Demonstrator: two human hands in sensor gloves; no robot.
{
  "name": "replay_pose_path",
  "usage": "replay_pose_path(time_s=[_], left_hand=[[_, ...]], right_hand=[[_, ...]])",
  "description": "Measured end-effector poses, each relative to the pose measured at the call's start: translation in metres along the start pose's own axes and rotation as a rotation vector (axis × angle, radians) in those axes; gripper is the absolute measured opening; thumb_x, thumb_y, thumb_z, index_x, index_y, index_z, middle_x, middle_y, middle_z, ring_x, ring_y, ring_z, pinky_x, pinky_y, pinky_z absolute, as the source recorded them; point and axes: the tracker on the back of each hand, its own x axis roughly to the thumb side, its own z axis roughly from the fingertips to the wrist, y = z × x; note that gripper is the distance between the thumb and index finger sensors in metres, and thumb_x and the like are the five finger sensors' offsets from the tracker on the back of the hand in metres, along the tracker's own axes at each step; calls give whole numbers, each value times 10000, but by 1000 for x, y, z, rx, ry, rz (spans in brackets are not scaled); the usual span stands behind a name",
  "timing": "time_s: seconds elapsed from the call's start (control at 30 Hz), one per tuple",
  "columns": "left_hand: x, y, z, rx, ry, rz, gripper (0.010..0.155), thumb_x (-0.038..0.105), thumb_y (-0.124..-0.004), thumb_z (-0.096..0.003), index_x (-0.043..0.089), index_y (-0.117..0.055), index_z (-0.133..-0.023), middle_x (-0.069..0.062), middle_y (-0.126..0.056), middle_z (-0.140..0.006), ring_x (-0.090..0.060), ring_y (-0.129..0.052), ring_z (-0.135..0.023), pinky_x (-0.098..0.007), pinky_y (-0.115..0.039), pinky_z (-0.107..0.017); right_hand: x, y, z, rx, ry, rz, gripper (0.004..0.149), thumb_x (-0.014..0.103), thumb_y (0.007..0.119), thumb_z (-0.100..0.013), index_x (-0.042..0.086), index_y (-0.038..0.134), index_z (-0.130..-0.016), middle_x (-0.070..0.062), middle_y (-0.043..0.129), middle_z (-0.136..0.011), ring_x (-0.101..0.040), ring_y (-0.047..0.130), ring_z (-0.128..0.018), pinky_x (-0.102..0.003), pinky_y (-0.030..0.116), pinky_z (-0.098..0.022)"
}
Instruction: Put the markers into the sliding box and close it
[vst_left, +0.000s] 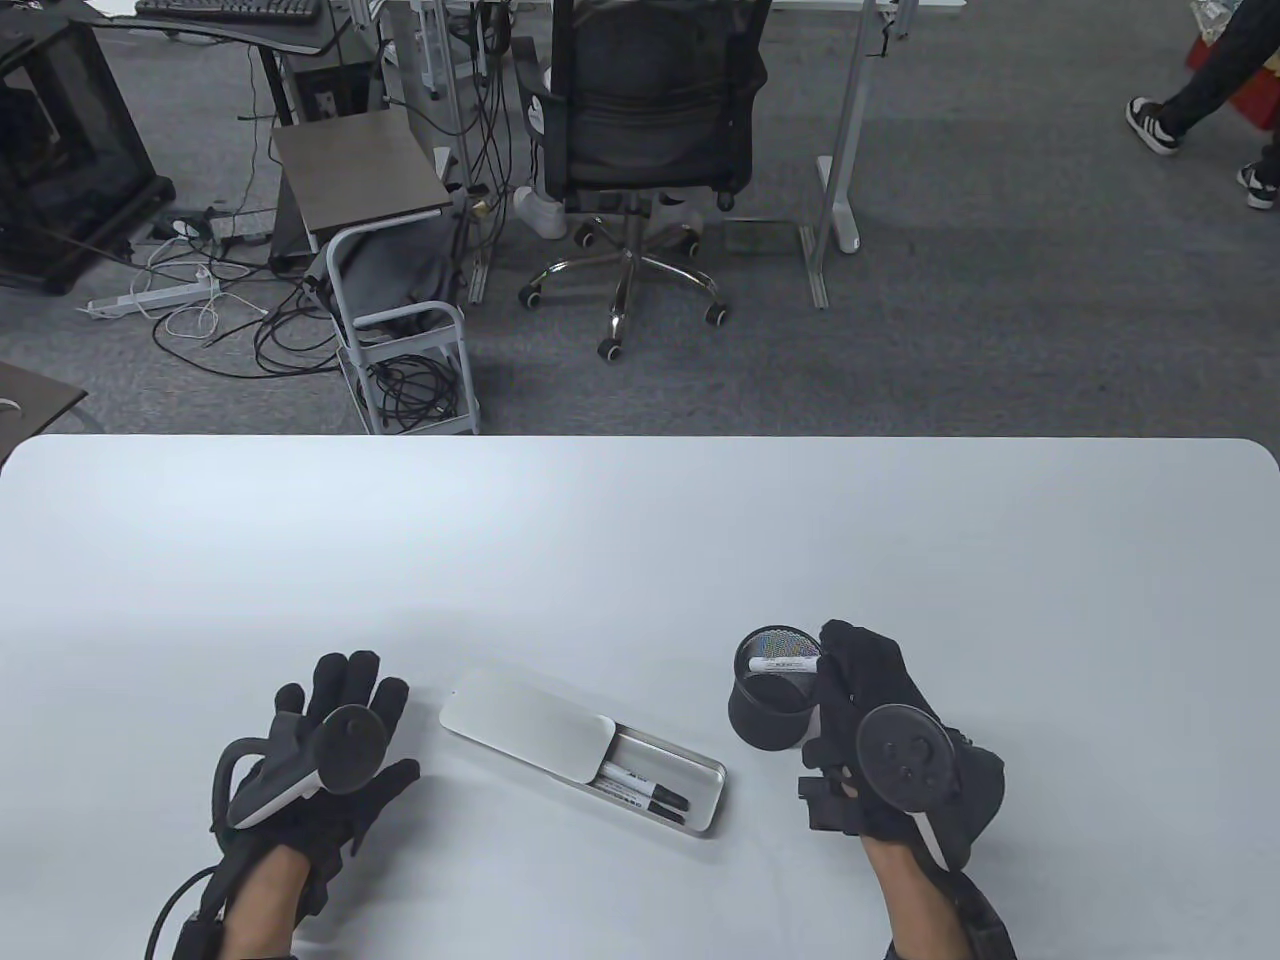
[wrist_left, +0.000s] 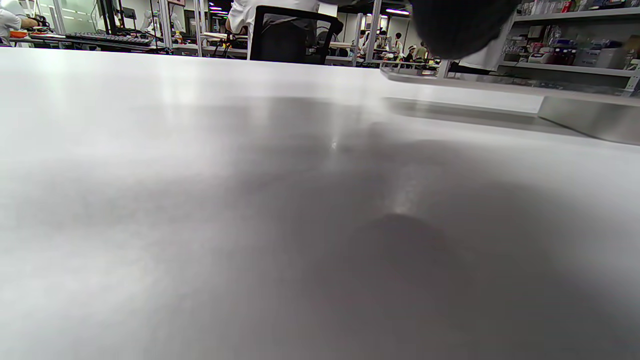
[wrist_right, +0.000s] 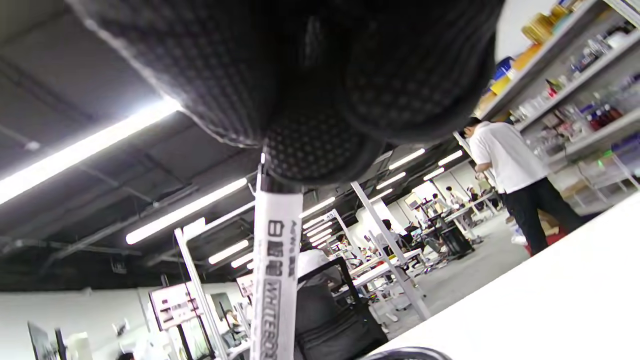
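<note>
One marker (vst_left: 787, 663) lies pinched in the right grip (vst_left: 850, 700) (left grip (vst_left: 330, 740) flat, fingers spread) above the cup (vst_left: 772, 700).

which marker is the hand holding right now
The white marker lying across the mouth of the black mesh cup, pinched by the right hand. The other two markers lie untouched in the open sliding box.

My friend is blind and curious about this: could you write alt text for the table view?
A gloved right hand pinches a white marker over a black mesh cup on a white table. Left of the cup lies a half-open sliding box holding markers, while the gloved left hand rests open nearby.
</note>
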Motion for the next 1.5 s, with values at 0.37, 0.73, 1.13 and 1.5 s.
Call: replay_pose_path(time_s=[0.37, 0.73, 1.13, 1.5], left_hand=[[0, 0, 0, -5, 0, 0, 833, 621, -666, -460, 315, -277, -1130, 53, -7, -1165, -254, 59, -1049, -573, -71, -708], [0, 0, 0, -3, 0, 3, 834, 621, -666, -460, 314, -278, -1131, 50, -8, -1165, -256, 58, -1048, -574, -73, -706], [0, 0, 1, -3, -2, 4, 833, 621, -666, -460, 313, -281, -1131, 50, -9, -1165, -256, 59, -1049, -575, -72, -706], [0, -1, 1, -8, -4, 2, 833, 621, -666, -460, 313, -280, -1132, 51, -9, -1165, -254, 58, -1049, -574, -72, -707]], right_hand=[[-10, 18, 0, 189, -52, -236, 356, 292, 895, -411, 278, 896, -767, -67, 1000, -805, -157, 1110, -464, -277, 1001, -303], [22, 38, 20, 295, -244, -96, 356, 295, 901, -405, 278, 902, -761, -67, 1001, -807, -150, 1115, -480, -274, 1008, -317], [40, 60, 37, 380, -349, 1, 356, 292, 905, -405, 274, 903, -760, -67, 997, -809, -153, 1111, -489, -275, 1008, -320], [48, 79, 49, 422, -399, 42, 366, 293, 903, -403, 266, 895, -769, -73, 991, -810, -152, 1114, -494, -282, 1008, -325]])
